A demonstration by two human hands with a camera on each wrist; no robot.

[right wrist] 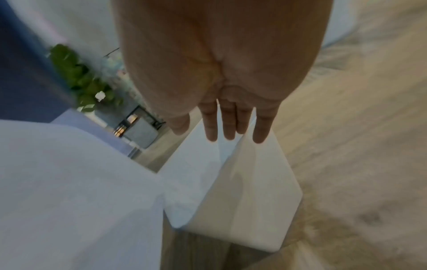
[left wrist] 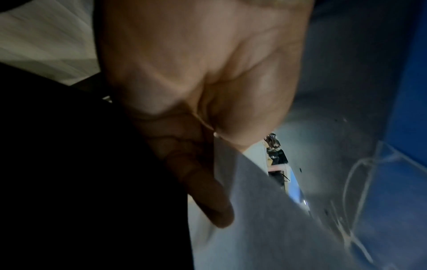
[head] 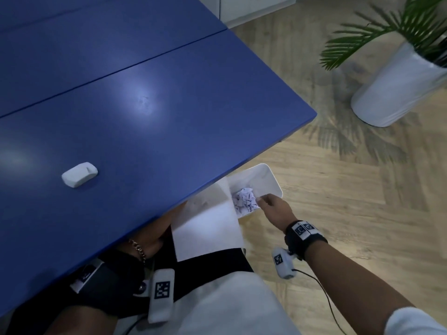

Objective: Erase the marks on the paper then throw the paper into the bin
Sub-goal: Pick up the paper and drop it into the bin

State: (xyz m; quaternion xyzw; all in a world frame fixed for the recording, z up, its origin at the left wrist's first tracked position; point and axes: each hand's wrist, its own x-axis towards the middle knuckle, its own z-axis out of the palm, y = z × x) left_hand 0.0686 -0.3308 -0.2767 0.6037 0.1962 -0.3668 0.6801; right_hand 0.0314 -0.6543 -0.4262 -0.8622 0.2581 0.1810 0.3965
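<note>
A white sheet of paper (head: 208,226) hangs below the blue table's front edge, tilted toward the white bin (head: 274,176) on the floor. My left hand (head: 157,238), partly hidden under the table, pinches the sheet's near corner; in the left wrist view the hand (left wrist: 217,138) holds the paper (left wrist: 249,219) between thumb and fingers. My right hand (head: 264,200) hovers at the bin's near rim, holding nothing. In the right wrist view its fingers (right wrist: 231,131) stretch straight over the bin (right wrist: 249,210). A crumpled, marked paper ball (head: 245,200) lies inside the bin. A white eraser (head: 79,174) rests on the table.
The blue table (head: 169,93) fills the left and its corner overhangs the bin. A white pot (head: 396,90) with a green palm stands on the wooden floor (head: 338,213) at the far right. Open floor lies right of the bin.
</note>
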